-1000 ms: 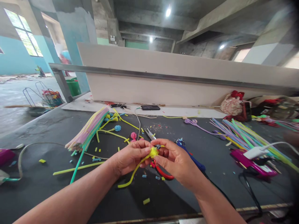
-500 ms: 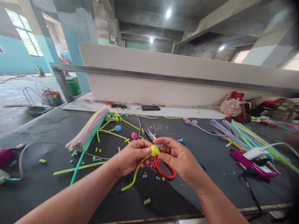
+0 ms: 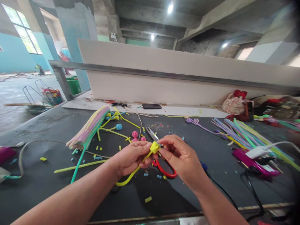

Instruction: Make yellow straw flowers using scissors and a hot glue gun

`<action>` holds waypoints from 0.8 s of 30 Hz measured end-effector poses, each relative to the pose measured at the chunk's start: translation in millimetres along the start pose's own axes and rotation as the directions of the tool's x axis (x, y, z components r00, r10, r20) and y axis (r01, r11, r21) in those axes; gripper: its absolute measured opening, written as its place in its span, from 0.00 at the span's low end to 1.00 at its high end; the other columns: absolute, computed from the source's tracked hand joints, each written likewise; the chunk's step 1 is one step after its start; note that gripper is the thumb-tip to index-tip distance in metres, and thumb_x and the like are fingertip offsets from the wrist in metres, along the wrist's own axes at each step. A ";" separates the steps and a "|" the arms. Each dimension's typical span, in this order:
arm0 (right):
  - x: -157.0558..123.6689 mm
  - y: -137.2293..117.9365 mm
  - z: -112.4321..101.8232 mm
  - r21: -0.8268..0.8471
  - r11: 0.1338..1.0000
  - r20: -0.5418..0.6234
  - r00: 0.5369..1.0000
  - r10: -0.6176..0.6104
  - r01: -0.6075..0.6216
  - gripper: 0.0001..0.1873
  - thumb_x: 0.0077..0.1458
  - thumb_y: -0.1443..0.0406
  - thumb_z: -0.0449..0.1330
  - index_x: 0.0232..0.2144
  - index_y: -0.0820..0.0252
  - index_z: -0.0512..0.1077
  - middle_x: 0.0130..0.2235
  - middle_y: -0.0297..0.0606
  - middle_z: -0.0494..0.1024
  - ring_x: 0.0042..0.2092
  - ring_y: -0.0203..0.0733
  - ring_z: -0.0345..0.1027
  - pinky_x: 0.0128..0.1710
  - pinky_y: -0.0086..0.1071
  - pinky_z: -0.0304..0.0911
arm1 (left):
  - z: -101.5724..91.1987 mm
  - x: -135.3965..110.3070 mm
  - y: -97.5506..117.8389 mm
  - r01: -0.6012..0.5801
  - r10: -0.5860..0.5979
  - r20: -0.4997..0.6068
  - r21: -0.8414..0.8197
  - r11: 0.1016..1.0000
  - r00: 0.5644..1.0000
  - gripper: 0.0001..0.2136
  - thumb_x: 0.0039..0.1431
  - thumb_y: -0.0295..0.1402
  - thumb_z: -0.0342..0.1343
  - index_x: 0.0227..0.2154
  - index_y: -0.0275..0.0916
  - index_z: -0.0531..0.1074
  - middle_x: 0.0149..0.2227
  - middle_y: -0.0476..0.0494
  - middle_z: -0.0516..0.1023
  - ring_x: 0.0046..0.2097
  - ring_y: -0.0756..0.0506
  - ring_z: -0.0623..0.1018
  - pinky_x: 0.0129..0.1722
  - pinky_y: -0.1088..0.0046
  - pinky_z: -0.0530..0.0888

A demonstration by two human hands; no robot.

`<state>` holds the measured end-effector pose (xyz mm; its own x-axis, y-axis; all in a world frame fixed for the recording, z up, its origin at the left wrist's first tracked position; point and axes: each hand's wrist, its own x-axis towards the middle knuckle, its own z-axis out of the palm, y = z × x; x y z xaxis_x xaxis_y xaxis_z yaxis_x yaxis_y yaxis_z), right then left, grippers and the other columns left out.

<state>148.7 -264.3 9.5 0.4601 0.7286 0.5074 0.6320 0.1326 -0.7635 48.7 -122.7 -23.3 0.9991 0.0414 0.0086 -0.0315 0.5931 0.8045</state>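
Observation:
Between my two hands is a small yellow flower (image 3: 154,147) made of pipe cleaner, its long stem (image 3: 130,178) curving down to the left. My left hand (image 3: 134,156) pinches the flower's base and stem between thumb and fingers. On the other side, my right hand (image 3: 177,154) is closed with thumb and fingertips at the flower's edge. Scissors with red handles (image 3: 167,170) lie on the table just beneath my hands, blades pointing away and partly covered by the fingers. Pink pipe-cleaner flowers (image 3: 135,134) lie just beyond my left hand.
To the left lies a bundle of pastel pipe cleaners (image 3: 90,126); another bundle (image 3: 243,134) is at the right, near a magenta device (image 3: 257,162) with a cable. Cut yellow and blue bits litter the dark table (image 3: 105,200). A phone (image 3: 152,106) sits at the back.
The yellow flower has turned in my fingers and its stem has swung further left. My hands stay close together over the scissors. The view has shifted slightly.

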 end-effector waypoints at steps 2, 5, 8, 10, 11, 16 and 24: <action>-0.3 0.3 -0.5 -0.014 0.998 -0.010 0.999 -0.053 0.053 0.04 0.52 0.70 0.58 0.32 0.56 0.70 0.34 0.33 0.67 0.29 0.31 0.63 0.29 0.26 0.64 | -0.2 0.1 0.0 0.009 -0.009 0.018 -0.005 1.000 1.000 0.11 0.59 0.35 0.52 0.32 0.30 0.72 0.29 0.41 0.72 0.21 0.57 0.66 0.17 0.83 0.57; -0.2 2.8 -0.1 -0.039 0.994 -0.008 0.995 -0.104 0.103 0.04 0.52 0.71 0.58 0.30 0.56 0.69 0.34 0.33 0.67 0.30 0.31 0.65 0.30 0.25 0.64 | 0.2 0.2 0.9 0.006 -0.006 0.033 0.003 1.000 0.999 0.12 0.59 0.36 0.51 0.32 0.29 0.72 0.29 0.41 0.72 0.21 0.56 0.67 0.17 0.83 0.59; 0.4 5.8 0.7 -0.105 0.985 -0.014 0.991 -0.136 0.134 0.05 0.52 0.72 0.58 0.29 0.57 0.69 0.33 0.33 0.68 0.32 0.32 0.65 0.31 0.25 0.64 | 0.9 0.0 1.8 -0.013 0.012 0.036 0.029 1.000 0.999 0.12 0.58 0.36 0.52 0.31 0.29 0.72 0.29 0.41 0.72 0.21 0.57 0.67 0.17 0.83 0.59; 0.6 7.1 1.1 -0.158 0.974 -0.015 0.986 -0.166 0.162 0.05 0.52 0.72 0.58 0.29 0.57 0.69 0.33 0.34 0.68 0.33 0.33 0.65 0.32 0.26 0.63 | 1.4 -0.2 2.0 -0.021 0.020 0.018 0.042 0.999 1.000 0.11 0.57 0.35 0.54 0.31 0.30 0.72 0.28 0.43 0.72 0.21 0.57 0.66 0.17 0.84 0.59; 0.5 7.5 1.3 -0.182 0.966 -0.013 0.982 -0.188 0.182 0.06 0.52 0.72 0.58 0.29 0.57 0.69 0.33 0.34 0.69 0.34 0.34 0.65 0.33 0.26 0.63 | 1.7 -0.2 1.9 -0.025 0.025 0.004 0.048 0.999 1.000 0.10 0.56 0.35 0.55 0.30 0.30 0.72 0.28 0.44 0.71 0.21 0.57 0.66 0.17 0.84 0.59; -0.5 6.7 0.6 -0.297 0.912 0.002 0.955 -0.296 0.283 0.07 0.52 0.73 0.57 0.29 0.57 0.68 0.32 0.34 0.69 0.38 0.35 0.65 0.37 0.27 0.63 | 4.6 -0.8 2.6 -0.064 0.073 -0.073 0.122 0.990 0.995 0.10 0.56 0.34 0.55 0.28 0.31 0.70 0.24 0.48 0.69 0.21 0.57 0.65 0.17 0.84 0.59; 0.8 5.9 -8.7 -0.382 0.898 0.094 0.976 -0.199 0.220 0.06 0.51 0.73 0.57 0.27 0.59 0.68 0.33 0.34 0.69 0.28 0.30 0.62 0.27 0.24 0.60 | 6.8 -2.4 4.7 -0.027 0.045 -0.107 0.170 0.985 0.993 0.12 0.55 0.38 0.55 0.28 0.31 0.70 0.27 0.46 0.70 0.21 0.58 0.65 0.19 0.83 0.60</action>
<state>158.2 -268.8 8.9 0.2647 0.7472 0.6096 0.9068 0.0223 -0.4210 46.3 -125.5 -15.5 0.9879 0.1540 -0.0187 -0.0527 0.4468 0.8931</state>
